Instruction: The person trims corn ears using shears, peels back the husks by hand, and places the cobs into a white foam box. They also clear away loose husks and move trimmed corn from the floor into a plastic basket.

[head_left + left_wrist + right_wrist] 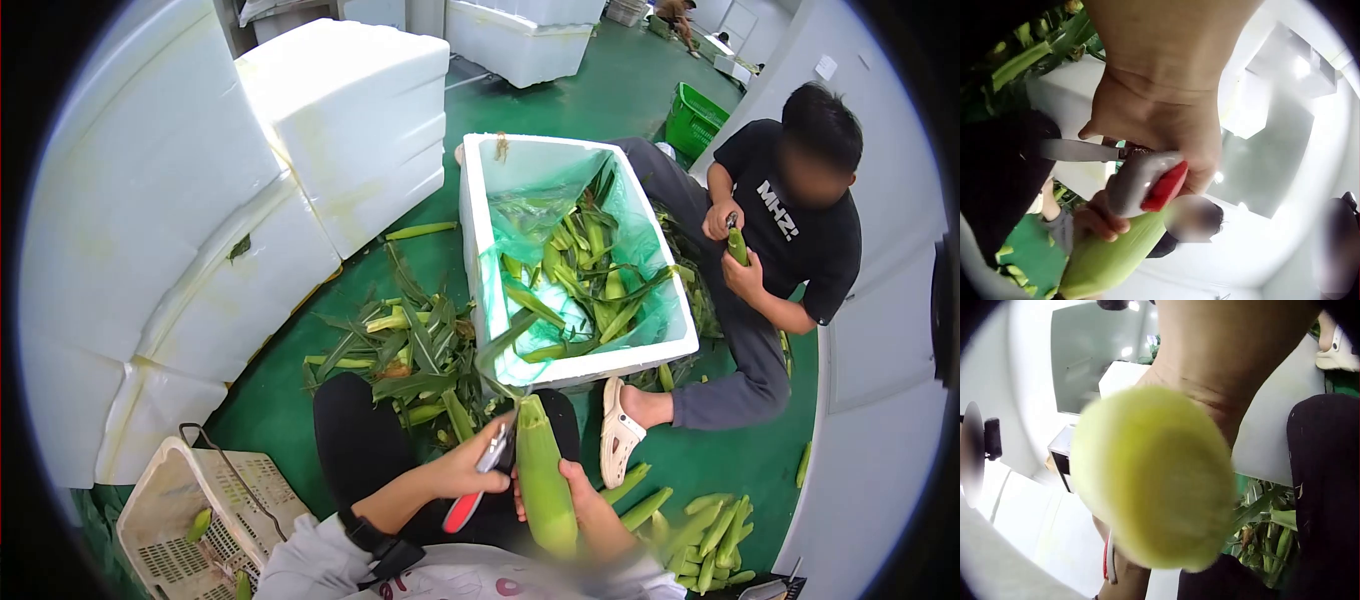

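Observation:
A green ear of corn in its husk (546,480) stands tilted over the lap, its tip up. My right hand (590,505) grips its lower right side; in the right wrist view the pale end of the ear (1166,487) hides most of that hand. My left hand (465,470) holds pruning shears with red and grey handles (463,512) beside the upper ear. In the left wrist view the handles (1147,184) lie under my left hand (1160,119), and the ear (1116,256) is below them.
A white foam box (482,290) lined with green plastic holds husks. Leaves (420,350) lie left of it, husked ears (715,540) at right. A beige basket (170,490) stands at lower left. Another person (800,230) sits at right holding an ear.

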